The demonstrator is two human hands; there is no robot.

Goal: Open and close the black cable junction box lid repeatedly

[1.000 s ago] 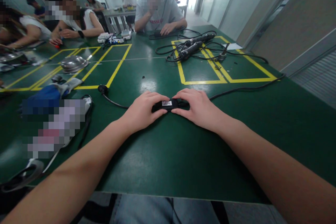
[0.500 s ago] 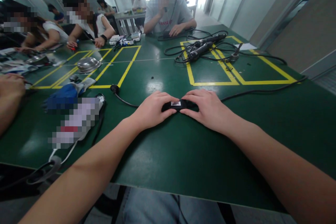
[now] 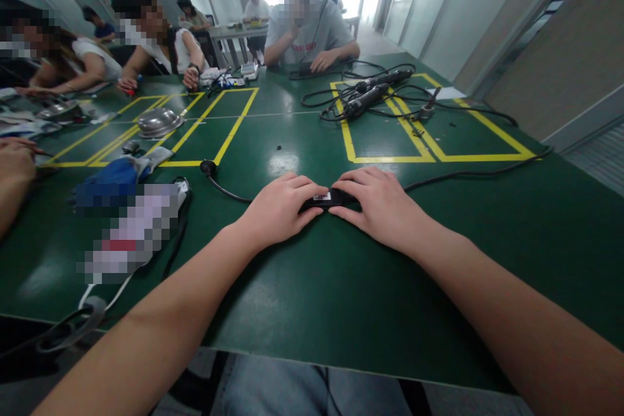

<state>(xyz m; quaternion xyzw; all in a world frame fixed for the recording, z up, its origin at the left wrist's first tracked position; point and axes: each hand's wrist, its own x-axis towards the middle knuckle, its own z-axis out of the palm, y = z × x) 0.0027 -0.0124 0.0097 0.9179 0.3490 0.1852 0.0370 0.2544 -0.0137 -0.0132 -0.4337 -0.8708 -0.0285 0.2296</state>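
Note:
My left hand (image 3: 279, 208) is closed around the left end of a black power adapter (image 3: 322, 197), thumb below and fingers above. The adapter is a small oblong box with a white printed label, low over the table in front of me. Pinching its right end is my right hand (image 3: 379, 207), and the two thumbs nearly meet. Both ends of the adapter are partly hidden by my fingers. A black cord leaves on the left to a round plug (image 3: 208, 169). Another black cable (image 3: 458, 175) runs out from behind my right hand across the table.
Left of my arm lie a blue glove (image 3: 110, 179) and a blurred, pale flat item (image 3: 139, 224) with cords. A metal bowl (image 3: 159, 123) stands beyond. Cabled black tools (image 3: 365, 101) lie at the back right, across yellow tape. Several people sit around the green table (image 3: 331, 292).
The camera view has shifted slightly, so the table things appear a little further left. My hands keep the same hold on the adapter. A co-worker's watch hand at the back left has moved slightly.

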